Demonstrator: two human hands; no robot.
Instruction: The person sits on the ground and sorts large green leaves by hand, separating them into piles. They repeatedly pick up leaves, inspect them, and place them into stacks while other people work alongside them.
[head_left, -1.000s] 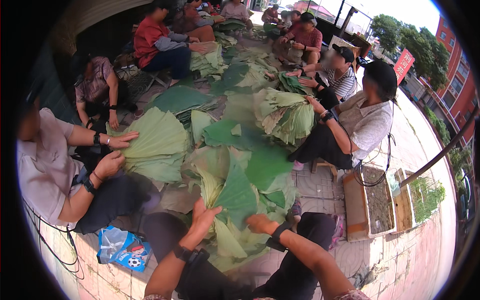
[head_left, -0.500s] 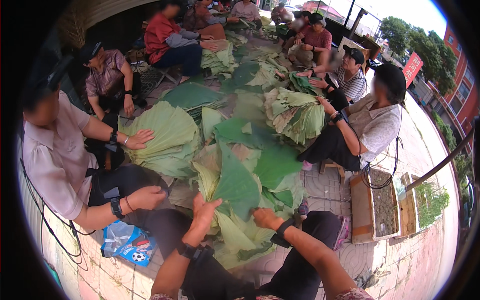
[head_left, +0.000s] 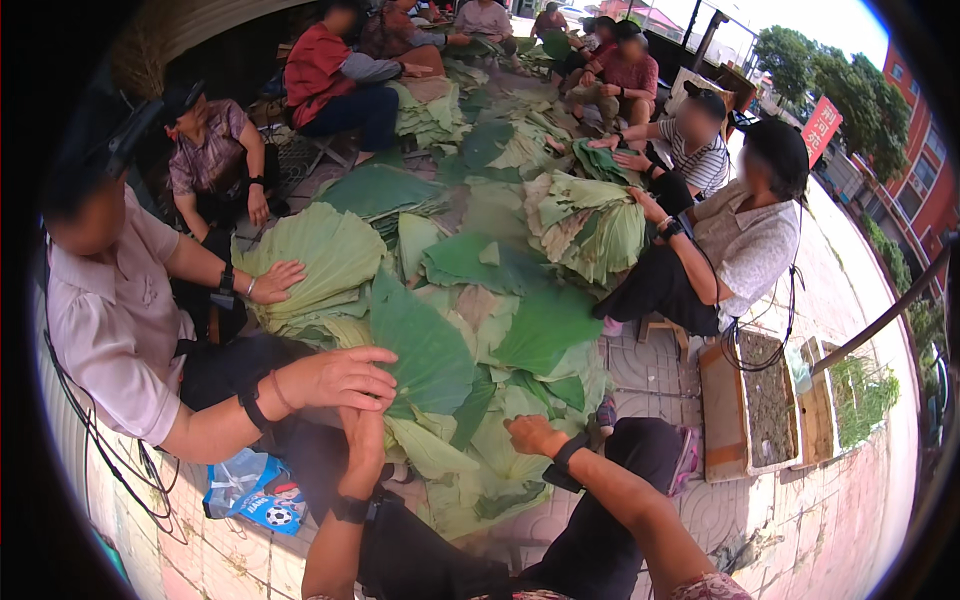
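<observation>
A dark green lotus leaf, large and flat, stands tilted over the pile. My left hand is at its lower left edge and appears closed on it, though most of its fingers are hidden. In front of them is the hand of the person on my left, reaching across and touching the same edge. My right hand hovers low over pale green leaves between my knees, fingers curled; whatever they may hold is hidden.
The person on my left rests another hand on a stack of pale leaves. Several people sit along both sides of the leaf heap. A blue bag lies at lower left; planter boxes stand at right.
The dark green leaf and my left hand have shifted left, away from my right hand. The left neighbour's lower hand has come up to the leaf. My right hand has barely moved.
</observation>
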